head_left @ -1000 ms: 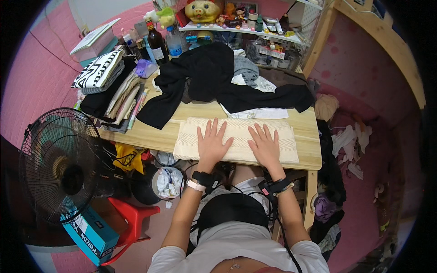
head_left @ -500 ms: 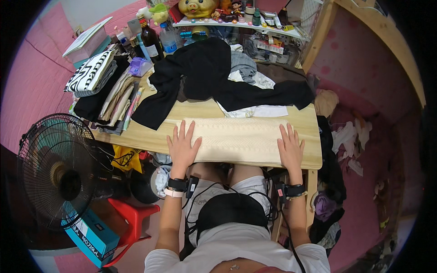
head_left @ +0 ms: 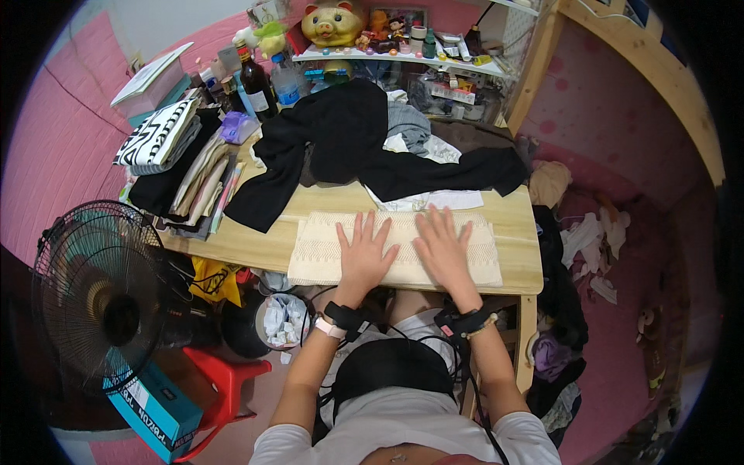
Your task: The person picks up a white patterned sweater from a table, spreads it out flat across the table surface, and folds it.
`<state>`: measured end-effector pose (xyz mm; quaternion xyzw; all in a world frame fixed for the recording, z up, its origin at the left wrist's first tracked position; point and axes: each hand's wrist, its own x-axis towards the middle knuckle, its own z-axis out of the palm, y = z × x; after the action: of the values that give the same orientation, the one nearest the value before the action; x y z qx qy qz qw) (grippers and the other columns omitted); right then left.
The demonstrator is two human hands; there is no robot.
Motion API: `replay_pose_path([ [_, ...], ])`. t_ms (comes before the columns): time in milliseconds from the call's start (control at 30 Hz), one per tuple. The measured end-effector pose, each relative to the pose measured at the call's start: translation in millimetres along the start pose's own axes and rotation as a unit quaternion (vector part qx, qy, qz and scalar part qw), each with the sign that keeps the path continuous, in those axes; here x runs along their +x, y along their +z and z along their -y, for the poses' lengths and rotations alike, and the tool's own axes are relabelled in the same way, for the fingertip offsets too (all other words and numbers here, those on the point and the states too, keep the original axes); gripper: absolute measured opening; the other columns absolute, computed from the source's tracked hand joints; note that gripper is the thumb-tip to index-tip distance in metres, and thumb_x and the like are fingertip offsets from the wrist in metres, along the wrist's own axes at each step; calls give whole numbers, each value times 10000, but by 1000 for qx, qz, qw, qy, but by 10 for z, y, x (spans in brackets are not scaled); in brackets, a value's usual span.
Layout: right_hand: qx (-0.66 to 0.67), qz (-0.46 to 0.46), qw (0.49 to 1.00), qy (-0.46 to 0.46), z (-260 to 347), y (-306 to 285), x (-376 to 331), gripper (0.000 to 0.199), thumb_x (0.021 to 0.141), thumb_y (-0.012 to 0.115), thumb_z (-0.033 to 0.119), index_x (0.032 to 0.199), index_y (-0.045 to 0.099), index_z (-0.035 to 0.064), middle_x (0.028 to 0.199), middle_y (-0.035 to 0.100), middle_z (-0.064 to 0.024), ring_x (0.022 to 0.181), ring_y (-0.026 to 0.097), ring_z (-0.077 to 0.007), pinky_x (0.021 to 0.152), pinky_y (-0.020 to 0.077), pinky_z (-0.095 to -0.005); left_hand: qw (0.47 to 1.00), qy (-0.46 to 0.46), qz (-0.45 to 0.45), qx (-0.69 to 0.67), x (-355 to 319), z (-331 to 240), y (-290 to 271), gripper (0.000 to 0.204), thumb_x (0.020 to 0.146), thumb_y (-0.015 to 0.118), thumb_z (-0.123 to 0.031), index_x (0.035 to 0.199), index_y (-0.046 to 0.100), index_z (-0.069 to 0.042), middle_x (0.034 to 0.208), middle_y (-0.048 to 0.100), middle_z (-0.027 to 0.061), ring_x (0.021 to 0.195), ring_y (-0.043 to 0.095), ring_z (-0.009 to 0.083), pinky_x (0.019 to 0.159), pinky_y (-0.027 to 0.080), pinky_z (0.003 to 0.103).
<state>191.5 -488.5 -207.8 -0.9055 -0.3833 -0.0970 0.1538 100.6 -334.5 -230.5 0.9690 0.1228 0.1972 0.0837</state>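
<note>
A cream knitted garment [head_left: 322,249], folded into a long flat strip, lies along the near edge of the wooden table. My left hand [head_left: 364,252] rests flat on it left of the middle, fingers spread. On the right half my right hand [head_left: 444,252] also lies flat with its fingers apart. Neither hand grips the cloth. Just beyond the strip sprawls a black garment [head_left: 341,128], its sleeves reaching left and right. Beneath it are white cloth and a grey-blue garment [head_left: 409,124], partly hidden.
Folded clothes [head_left: 194,174] are stacked at the table's left, near a dark glass bottle [head_left: 256,84] and a water bottle [head_left: 285,85]. A black fan [head_left: 97,291] stands at the left, by a red stool [head_left: 232,380]. A bin [head_left: 283,319] sits below the table.
Both hands have moved inward from the two ends of the cream garment toward its middle. They stay spread on the cloth. The view has shifted slightly.
</note>
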Motion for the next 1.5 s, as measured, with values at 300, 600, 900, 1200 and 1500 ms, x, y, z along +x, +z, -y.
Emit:
replay_pose_path([
  [300,-9,-10,999,-31,23,263,-36,479,907,474,355,1342,457,153,1399,422,-73,1310,350,-258,1081,151,-543,998,28,-53,35,-54,-85,67,550,856,522,-438,1342,474,-185,1365,450,157,1279,385,345,1041,209,583],
  [600,52,52,997,-17,-119,147,68,489,917,447,373,1349,450,144,1403,424,-78,1315,353,-259,1088,157,-526,999,22,39,-10,22,48,46,585,884,458,-491,1382,416,-185,1411,399,150,1322,327,346,1056,141,601],
  [900,41,90,991,91,-909,-201,-93,487,936,406,365,1377,405,159,1450,362,-63,1356,292,-258,1088,119,-563,986,-125,105,41,-187,920,-343,563,923,370,-497,1436,309,-275,1485,285,120,1372,199,393,1044,20,668],
  [1200,54,28,989,132,-963,-52,-179,464,935,418,359,1382,398,235,1453,352,-46,1335,307,-283,1078,125,-570,973,-206,100,16,-227,897,-345,561,918,369,-519,1437,277,-328,1498,257,110,1372,172,421,1038,41,676],
  [1500,-13,-32,996,78,-279,-161,-98,488,923,446,342,1370,409,152,1466,317,-93,1381,230,-289,1014,64,-706,998,-23,5,51,-213,167,-307,527,888,503,-374,1354,438,-136,1446,318,185,1351,243,400,1022,80,694],
])
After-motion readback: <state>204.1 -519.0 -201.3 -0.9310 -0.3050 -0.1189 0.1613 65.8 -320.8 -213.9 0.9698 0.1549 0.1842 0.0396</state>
